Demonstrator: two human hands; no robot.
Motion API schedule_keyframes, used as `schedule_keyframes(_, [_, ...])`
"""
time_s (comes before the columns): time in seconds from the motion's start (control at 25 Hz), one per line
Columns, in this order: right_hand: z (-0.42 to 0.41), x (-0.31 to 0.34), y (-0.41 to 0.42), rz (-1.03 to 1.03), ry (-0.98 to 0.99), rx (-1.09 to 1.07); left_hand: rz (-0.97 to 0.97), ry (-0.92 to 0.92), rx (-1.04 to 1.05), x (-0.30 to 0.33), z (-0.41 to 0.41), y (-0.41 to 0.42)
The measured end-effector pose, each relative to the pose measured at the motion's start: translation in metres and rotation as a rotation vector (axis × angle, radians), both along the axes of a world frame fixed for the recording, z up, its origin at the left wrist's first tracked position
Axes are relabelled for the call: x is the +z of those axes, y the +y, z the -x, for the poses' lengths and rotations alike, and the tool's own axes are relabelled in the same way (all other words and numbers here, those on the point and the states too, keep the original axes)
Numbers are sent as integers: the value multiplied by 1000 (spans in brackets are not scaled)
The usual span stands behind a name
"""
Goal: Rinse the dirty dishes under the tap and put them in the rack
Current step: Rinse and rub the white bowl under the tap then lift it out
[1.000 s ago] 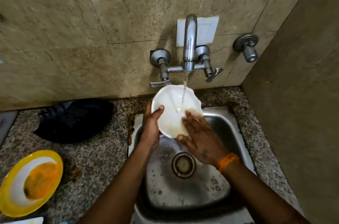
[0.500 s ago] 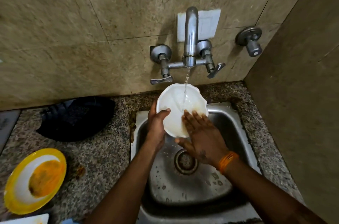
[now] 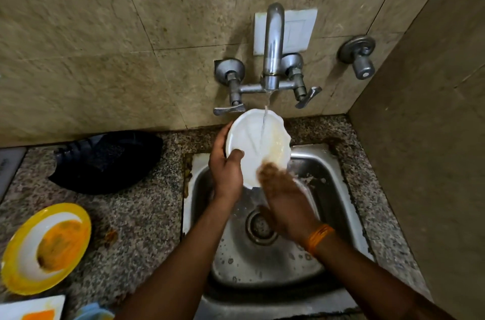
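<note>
A white scalloped plate [image 3: 252, 136] tilts over the steel sink [image 3: 338, 188], under the running tap [image 3: 273, 52]. Water runs down its face, and a yellowish smear shows on its right side. My left hand [image 3: 227, 170] grips the plate's left rim, thumb on the front. My right hand [image 3: 283, 196], blurred, lies with fingers spread flat against the plate's lower right part. An orange band sits on that wrist.
A yellow-rimmed plate [image 3: 23, 248] smeared with orange food lies on the granite counter [image 3: 136, 220] at the left. A dark basket-like rack [image 3: 105, 159] sits behind it by the wall. A white dish corner [image 3: 31, 306] and a blue object [image 3: 93, 313] show at the bottom left. A second valve [image 3: 359, 57] sticks out at the right.
My right hand has slid down and right across the plate's face, exposing more of it. The left hand keeps its hold; the camera view has shifted slightly.
</note>
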State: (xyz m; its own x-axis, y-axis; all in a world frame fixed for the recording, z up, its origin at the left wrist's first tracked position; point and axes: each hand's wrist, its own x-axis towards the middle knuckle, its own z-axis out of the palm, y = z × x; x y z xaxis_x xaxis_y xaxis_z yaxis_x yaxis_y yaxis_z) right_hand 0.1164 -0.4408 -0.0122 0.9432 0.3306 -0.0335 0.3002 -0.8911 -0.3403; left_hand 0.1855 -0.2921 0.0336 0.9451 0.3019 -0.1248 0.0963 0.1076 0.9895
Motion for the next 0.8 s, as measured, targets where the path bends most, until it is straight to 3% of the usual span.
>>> schedule_keyframes(0.08, [11,6,19,-170,98,61,-2,-6,59,-2,-1,-1])
schedule_keyframes(0.16, [0,3,-10,-10,-13,159,-3,-14,85,-5,2,4])
schedule_keyframes(0.24, [-20,0,-39,166,-136,61,-7,-23,75,-4,6,7])
schedule_keyframes(0.32, [-14,2,-25,99,-60,7,-1,-23,95,-3,6,3])
schedule_keyframes(0.4, [7,4,5,-93,41,96,-19,-42,113,-5,3,1])
schedule_keyframes(0.48, [9,0,-2,-104,24,168,-9,-39,97,-6,0,4])
schedule_keyframes(0.6, [-20,-11,-44,114,-239,56,47,86,-4,0,-2,10])
schedule_keyframes(0.72, [-15,-15,-53,-61,-335,133,251,367,-110,-1,-16,26])
schedule_keyframes(0.8, [-5,-7,-44,-95,-405,195,454,414,-206,-1,-10,28])
